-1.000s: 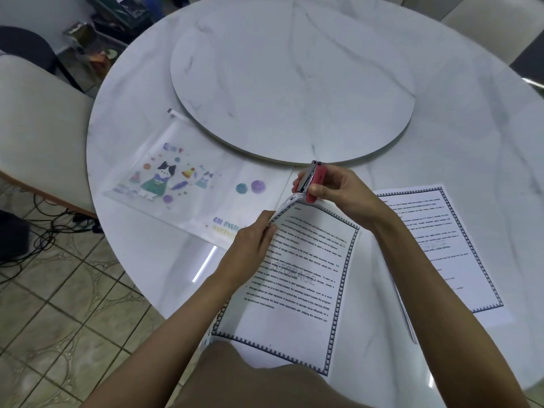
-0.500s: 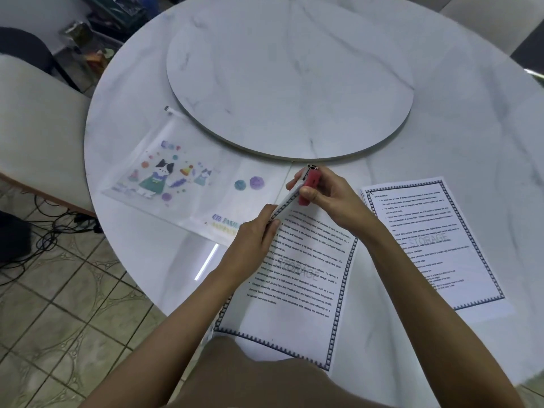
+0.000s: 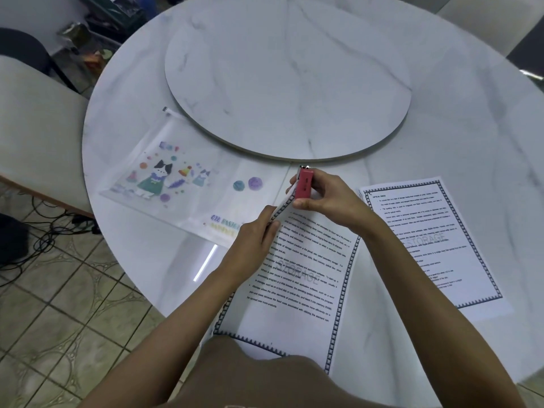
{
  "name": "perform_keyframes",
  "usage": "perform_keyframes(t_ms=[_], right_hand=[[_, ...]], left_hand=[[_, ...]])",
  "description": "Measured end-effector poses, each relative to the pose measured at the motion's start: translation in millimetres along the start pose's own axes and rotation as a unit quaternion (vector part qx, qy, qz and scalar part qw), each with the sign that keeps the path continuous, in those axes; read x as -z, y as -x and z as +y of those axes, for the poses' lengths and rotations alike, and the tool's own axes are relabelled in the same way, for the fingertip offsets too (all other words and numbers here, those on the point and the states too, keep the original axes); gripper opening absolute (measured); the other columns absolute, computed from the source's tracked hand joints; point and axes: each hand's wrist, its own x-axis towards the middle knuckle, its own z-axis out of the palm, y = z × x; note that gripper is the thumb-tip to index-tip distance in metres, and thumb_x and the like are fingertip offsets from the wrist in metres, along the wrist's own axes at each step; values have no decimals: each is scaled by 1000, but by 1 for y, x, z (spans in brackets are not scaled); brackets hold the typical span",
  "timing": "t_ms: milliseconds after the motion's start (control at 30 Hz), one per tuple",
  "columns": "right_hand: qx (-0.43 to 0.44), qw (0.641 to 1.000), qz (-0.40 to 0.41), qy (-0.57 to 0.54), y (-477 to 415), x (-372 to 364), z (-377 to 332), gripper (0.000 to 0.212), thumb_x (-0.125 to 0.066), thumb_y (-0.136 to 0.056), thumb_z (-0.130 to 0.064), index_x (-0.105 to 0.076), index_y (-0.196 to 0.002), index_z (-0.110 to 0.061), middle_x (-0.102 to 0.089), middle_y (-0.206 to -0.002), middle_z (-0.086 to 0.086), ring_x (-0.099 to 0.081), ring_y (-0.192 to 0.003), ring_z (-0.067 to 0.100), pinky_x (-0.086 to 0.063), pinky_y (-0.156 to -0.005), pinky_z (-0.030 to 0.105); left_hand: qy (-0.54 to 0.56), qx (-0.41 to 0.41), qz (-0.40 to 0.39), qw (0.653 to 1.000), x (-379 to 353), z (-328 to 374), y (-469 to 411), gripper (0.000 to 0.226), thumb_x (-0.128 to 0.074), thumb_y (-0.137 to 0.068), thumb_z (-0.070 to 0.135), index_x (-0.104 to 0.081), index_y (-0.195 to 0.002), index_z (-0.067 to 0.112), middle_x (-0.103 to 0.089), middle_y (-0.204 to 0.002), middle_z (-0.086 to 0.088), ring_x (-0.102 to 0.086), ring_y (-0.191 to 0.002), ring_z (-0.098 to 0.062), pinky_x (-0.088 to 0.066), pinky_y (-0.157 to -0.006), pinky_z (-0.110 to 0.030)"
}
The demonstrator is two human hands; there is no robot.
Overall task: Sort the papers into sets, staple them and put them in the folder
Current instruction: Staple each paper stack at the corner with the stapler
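**Stapler on paper corner**

We are gripping the red stapler (image 3: 304, 184) in our right hand (image 3: 329, 201), fingers (image 3: 321, 180) curled round it, at the top-left corner of the paper set (image 3: 294, 275) on the bench (image 3: 441, 113). Our left hand (image 3: 256, 240) is pinching the set's edge. The folder (image 3: 182, 189) is lying just left.

Soft, cool, even indoor light falls from above, and the scene is moderately bright. The glossy table (image 3: 441, 119) carries a thin white streak of glare left of centre in the lower half and another at the right edge. Faint, diffuse shadows lie on the near sheet (image 3: 297, 290) beside the right forearm (image 3: 412, 275). The middle is sharp and the red stapler (image 3: 303, 184) crisp, but fine print smears. Wide-angle bending curves the floor tiles (image 3: 59, 304) at lower left. The upper left is dim.
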Motion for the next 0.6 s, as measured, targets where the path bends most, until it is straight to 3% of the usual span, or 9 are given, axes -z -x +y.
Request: perform_keyframes(t_ms=[100, 233, 333, 500, 600], right_hand=[[11, 1000, 21, 4, 0, -3, 1, 32, -72, -76, -8, -57, -98, -26, -68, -103, 5, -63, -103, 15, -41, -103, 29], [32, 998, 48, -14, 1, -8, 0, 38, -71, -75, 0, -58, -94, -30, -67, -97, -4, -64, -94, 6, -47, -87, 17], [35, 998, 57, -20, 2, -11, 0, 32, -70, -74, 3, -60, -93, -21, -67, -93, -5, -65, -86, -1, -49, -78, 13], [41, 997, 71, -2, 3, -16, -1, 25, -67, -78, 3, -61, -98, -12, -68, -98, 6, -64, -89, 5, -52, -84, 18], [46, 996, 75, 4, 3, -19, -3, 24, -65, -80, 2, -61, -99, -11, -68, -99, 7, -64, -92, 9, -51, -87, 20]], left_hand=[[-2, -2, 2, 1000, 0, 1, 0, 23, -39, -98, 23, -45, -118, 13, -50, -64, 14, -52, -57, 4, -38, -52, -11], [-4, -3, 3, 1000, 0, 0, -1, 23, -39, -98, 24, -45, -117, 13, -52, -67, 14, -53, -59, 5, -39, -53, -10], [-10, 1, 2, 1000, 0, 0, -2, 23, -38, -98, 23, -45, -116, 11, -51, -67, 15, -54, -59, 6, -38, -51, -8], [-13, 15, 1, 1000, 1, 0, -2, 26, -38, -98, 24, -44, -120, 11, -56, -77, 9, -55, -62, 1, -42, -55, -8], [-18, 18, 9, 1000, 1, 1, -2, 28, -38, -98, 23, -43, -122, 10, -50, -70, 14, -51, -58, 0, -40, -53, -8]])
